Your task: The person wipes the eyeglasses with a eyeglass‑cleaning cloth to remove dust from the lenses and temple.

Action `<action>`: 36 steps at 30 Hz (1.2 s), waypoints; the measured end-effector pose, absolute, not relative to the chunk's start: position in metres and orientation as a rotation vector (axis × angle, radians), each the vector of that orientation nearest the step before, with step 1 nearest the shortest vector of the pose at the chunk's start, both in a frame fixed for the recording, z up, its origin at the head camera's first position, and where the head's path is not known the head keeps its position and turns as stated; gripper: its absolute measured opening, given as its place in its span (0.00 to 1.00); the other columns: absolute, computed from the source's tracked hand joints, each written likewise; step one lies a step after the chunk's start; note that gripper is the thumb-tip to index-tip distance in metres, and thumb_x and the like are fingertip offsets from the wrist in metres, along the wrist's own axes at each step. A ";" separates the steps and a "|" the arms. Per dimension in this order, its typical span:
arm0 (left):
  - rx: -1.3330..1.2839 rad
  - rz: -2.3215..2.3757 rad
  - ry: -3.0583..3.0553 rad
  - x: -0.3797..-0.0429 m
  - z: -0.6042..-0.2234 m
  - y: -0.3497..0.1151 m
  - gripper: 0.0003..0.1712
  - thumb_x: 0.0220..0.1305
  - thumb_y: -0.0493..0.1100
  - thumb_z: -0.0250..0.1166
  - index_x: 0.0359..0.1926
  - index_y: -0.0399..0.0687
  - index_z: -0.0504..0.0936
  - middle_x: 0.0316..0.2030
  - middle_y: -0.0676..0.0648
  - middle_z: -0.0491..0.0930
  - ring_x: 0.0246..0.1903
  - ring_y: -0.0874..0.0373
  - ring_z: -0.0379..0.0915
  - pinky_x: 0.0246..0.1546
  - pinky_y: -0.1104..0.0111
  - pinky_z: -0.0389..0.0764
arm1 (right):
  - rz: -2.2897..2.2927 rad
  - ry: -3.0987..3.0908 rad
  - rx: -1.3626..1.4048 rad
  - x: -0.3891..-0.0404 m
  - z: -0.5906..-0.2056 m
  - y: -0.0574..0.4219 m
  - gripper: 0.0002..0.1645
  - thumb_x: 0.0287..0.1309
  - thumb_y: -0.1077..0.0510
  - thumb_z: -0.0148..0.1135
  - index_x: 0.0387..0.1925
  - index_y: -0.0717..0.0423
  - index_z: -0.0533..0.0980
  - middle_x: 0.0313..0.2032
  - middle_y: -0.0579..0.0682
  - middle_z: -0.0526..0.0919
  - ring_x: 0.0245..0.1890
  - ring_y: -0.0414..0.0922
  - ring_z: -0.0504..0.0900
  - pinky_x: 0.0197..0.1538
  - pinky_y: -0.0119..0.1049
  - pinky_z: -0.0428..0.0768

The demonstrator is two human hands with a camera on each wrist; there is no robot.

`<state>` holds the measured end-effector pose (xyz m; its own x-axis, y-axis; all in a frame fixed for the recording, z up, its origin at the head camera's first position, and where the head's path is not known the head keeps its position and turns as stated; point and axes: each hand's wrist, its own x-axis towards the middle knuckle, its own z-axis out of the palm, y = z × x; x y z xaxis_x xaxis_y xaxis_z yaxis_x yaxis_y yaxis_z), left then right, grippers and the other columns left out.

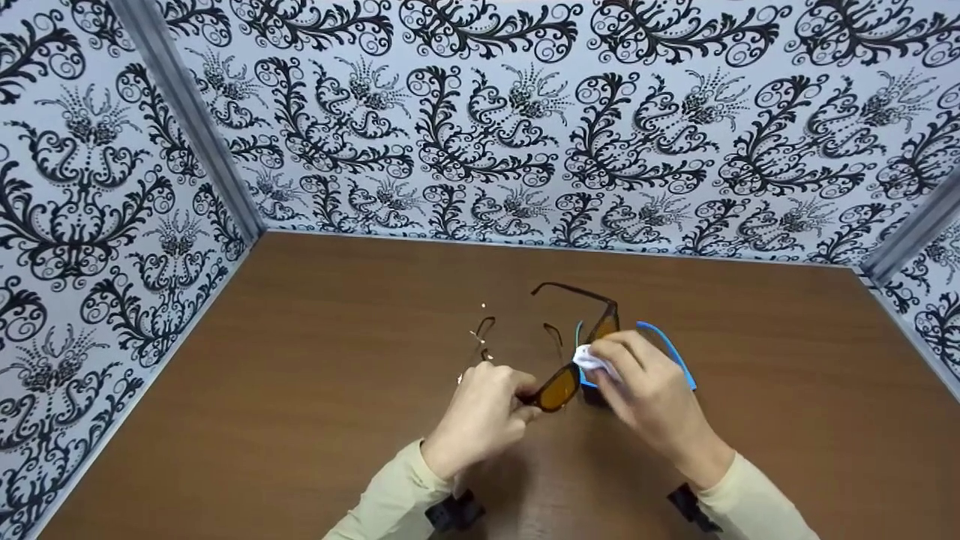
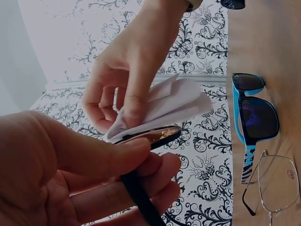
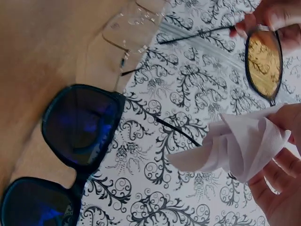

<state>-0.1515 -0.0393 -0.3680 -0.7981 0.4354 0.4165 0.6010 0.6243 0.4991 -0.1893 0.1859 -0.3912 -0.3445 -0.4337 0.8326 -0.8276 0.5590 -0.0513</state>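
Observation:
Amber-lensed glasses (image 1: 559, 388) with a dark frame are held up over the table, their temples unfolded. My left hand (image 1: 491, 409) pinches them at one end of the frame, thumb on top in the left wrist view. In my right hand (image 1: 649, 390) is a white cloth (image 3: 240, 146), bunched between thumb and fingers. The cloth lies against the glasses near the bridge and covers part of the far lens in the right wrist view.
Blue-and-black sunglasses (image 2: 258, 117) lie on the wooden table (image 1: 337, 360), below my right hand. Beside them are thin wire-framed glasses (image 2: 278, 183), partly hidden by my left hand in the head view. Patterned panels (image 1: 525, 127) stand round the table.

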 end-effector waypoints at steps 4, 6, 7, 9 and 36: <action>-0.855 -0.925 -2.593 -0.151 -0.368 -0.040 0.06 0.48 0.34 0.73 0.22 0.48 0.86 0.20 0.57 0.82 0.21 0.65 0.75 0.24 0.71 0.72 | 0.607 -2.026 0.925 -0.192 -0.394 0.192 0.09 0.59 0.62 0.62 0.41 0.62 0.77 0.37 0.55 0.79 0.34 0.51 0.80 0.36 0.45 0.81; -0.882 -0.901 -2.604 -0.150 -0.368 -0.041 0.07 0.47 0.33 0.72 0.21 0.48 0.85 0.19 0.57 0.81 0.20 0.66 0.74 0.23 0.72 0.72 | 0.618 -2.058 0.828 -0.195 -0.394 0.196 0.13 0.51 0.68 0.65 0.40 0.62 0.77 0.37 0.55 0.79 0.33 0.51 0.81 0.35 0.47 0.81; -0.894 -0.886 -2.612 -0.150 -0.368 -0.040 0.07 0.46 0.33 0.72 0.21 0.48 0.84 0.19 0.58 0.81 0.20 0.66 0.73 0.23 0.73 0.72 | 0.620 -2.075 0.778 -0.196 -0.393 0.198 0.15 0.47 0.70 0.66 0.40 0.61 0.77 0.37 0.54 0.79 0.33 0.51 0.81 0.35 0.47 0.81; -0.919 -0.862 -2.625 -0.148 -0.368 -0.039 0.08 0.45 0.32 0.72 0.20 0.49 0.83 0.18 0.58 0.80 0.19 0.68 0.72 0.22 0.74 0.71 | 0.627 -2.087 0.698 -0.197 -0.390 0.199 0.16 0.47 0.70 0.68 0.40 0.60 0.77 0.36 0.53 0.79 0.32 0.50 0.81 0.34 0.48 0.81; -0.899 -0.882 -2.635 -0.146 -0.367 -0.034 0.08 0.46 0.33 0.71 0.20 0.49 0.84 0.19 0.59 0.81 0.20 0.69 0.74 0.23 0.75 0.72 | 0.645 -2.064 0.820 -0.190 -0.381 0.196 0.14 0.48 0.70 0.63 0.39 0.62 0.76 0.37 0.53 0.78 0.35 0.46 0.79 0.39 0.39 0.80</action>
<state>-0.1459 -0.0335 -0.3673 -0.7886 0.4824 0.3812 0.6147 0.6329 0.4707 -0.1899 0.1956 -0.3811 -0.4651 -0.3243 0.8237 -0.7357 0.6591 -0.1559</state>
